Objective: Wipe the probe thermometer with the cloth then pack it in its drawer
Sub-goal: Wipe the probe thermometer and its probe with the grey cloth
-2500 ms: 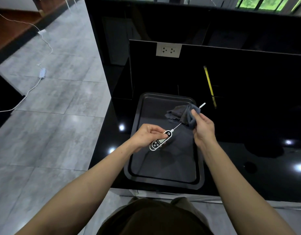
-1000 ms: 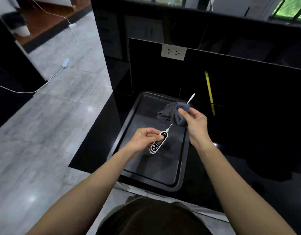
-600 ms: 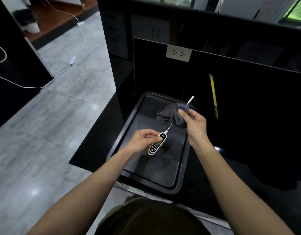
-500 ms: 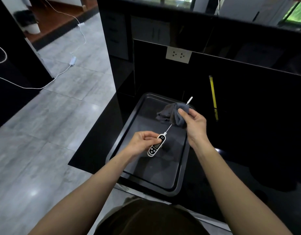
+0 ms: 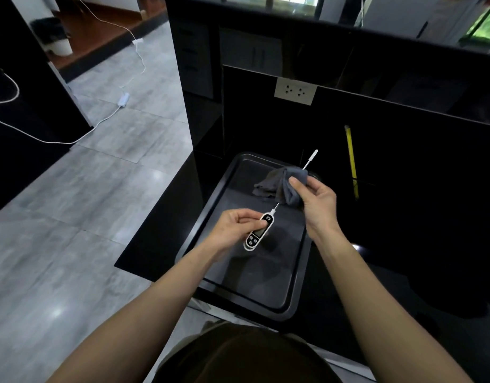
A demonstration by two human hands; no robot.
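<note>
Wiping the thin metal stick, held up over the dark flat baking tray (image 5: 210, 217).

The left hand (image 5: 232, 228) pinches the white and black probe thermometer (image 5: 259, 230) by its body. The right hand (image 5: 317, 201) squeezes the soft grey cloth (image 5: 288, 185) around the stick. Best to slide slowly along it, gripping lightly. Its long line points up and right, away from the person.

Soft grey cloth (image 5: 289, 186), glossy countertop (image 5: 404, 217)
</note>
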